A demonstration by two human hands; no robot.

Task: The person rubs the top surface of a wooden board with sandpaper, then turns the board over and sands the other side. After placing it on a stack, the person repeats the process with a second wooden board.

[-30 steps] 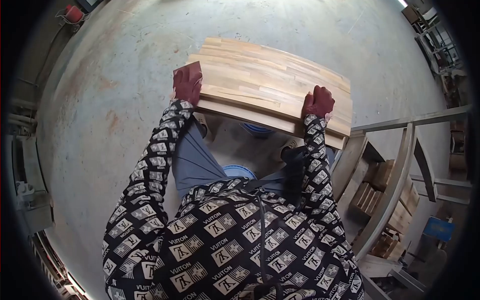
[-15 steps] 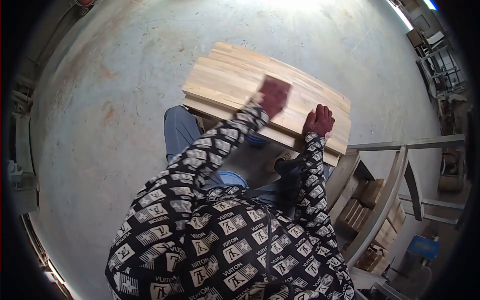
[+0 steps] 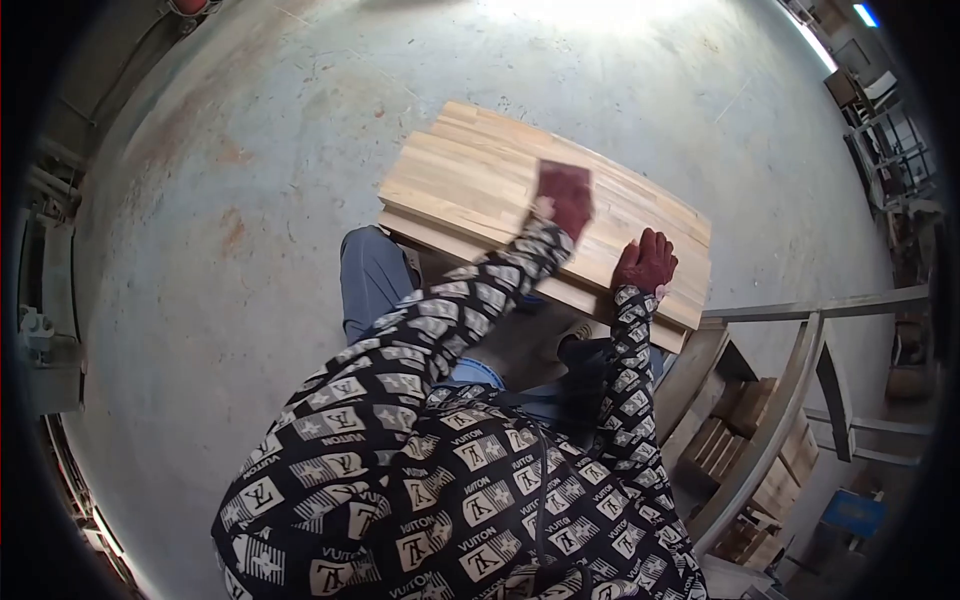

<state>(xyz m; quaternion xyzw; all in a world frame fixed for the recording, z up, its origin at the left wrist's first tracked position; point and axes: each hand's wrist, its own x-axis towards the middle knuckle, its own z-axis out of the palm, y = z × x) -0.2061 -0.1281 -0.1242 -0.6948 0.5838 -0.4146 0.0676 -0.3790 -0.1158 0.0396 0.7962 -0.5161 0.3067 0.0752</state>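
Boards (image 3: 470,185) are stacked beneath both hands. A sanding pad (image 3: 562,176) is clasped flat under the left hand (image 3: 570,208). Just right of that grip, the right hand (image 3: 645,262) is laid down with fingers spread, apparently to brace the stack.

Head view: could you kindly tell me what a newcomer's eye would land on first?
The pale stack of wooden boards sits in the middle against the grey floor. The left hand presses a dark red pad onto its top, while the right hand rests on the near edge.
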